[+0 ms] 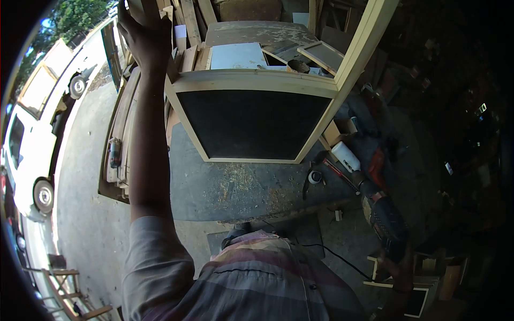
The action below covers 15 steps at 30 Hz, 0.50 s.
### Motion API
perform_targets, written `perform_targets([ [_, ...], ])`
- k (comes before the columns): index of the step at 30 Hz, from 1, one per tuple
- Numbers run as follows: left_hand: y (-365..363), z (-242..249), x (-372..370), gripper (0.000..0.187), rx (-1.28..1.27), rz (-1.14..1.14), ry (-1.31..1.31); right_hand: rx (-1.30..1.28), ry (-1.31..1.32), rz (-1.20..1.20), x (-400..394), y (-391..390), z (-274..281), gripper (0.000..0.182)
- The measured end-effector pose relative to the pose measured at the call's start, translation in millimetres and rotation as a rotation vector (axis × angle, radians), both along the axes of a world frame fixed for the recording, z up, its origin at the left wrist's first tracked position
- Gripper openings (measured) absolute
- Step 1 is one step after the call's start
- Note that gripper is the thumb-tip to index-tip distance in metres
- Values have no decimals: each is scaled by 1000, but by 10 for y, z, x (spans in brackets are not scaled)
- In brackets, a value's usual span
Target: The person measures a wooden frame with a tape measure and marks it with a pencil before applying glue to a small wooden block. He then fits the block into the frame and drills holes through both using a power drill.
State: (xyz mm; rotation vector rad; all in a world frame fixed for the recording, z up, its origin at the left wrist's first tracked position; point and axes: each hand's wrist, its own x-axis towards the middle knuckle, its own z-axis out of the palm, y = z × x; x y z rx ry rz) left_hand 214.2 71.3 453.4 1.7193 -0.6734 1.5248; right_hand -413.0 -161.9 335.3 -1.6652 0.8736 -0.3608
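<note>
A pale wooden frame with a dark panel in its lower part stands upright on the grey worktable. My left hand is raised at the top left, its fingers wrapped round the frame's left upright near the picture's top edge. At the lower right, my right hand grips a dark power drill, which points up and left toward the table's right side. Shadow covers much of this hand. Wood shavings lie on the table in front of the panel.
By the table's right edge are a white bottle, a hammer, a small round container and a red tool. A black cable crosses the floor. Boards stand left; small frames lie lower right.
</note>
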Motion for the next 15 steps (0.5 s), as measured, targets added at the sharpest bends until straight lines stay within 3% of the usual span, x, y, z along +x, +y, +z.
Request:
perform_targets([
  [3,-52,45,-276,96,4,-82,-24,-127,-45,29,-113,-58,480,99],
  [5,-4,-19,-184,100,94,58,-121,-209,-62,45,-212,-104,598,95],
  [7,-60,16,-423,83,115,245,-220,-241,-147,159,-401,-258,638,94],
  [8,-41,40,-490,83,112,247,-227,-261,-191,212,-512,-359,653,93],
  [10,-1,74,-582,66,459,802,-289,-308,-275,311,-698,-546,682,92],
  [11,41,69,-571,66,452,801,-292,-331,-314,360,-802,-641,674,91],
  [13,157,55,-584,56,693,557,-163,-384,-394,455,-797,-669,715,90],
  [14,146,52,-600,18,685,491,-355,-395,-402,448,-758,-640,664,90],
  [15,113,-36,-587,24,894,523,-204,-437,-530,370,-531,-527,668,88],
])
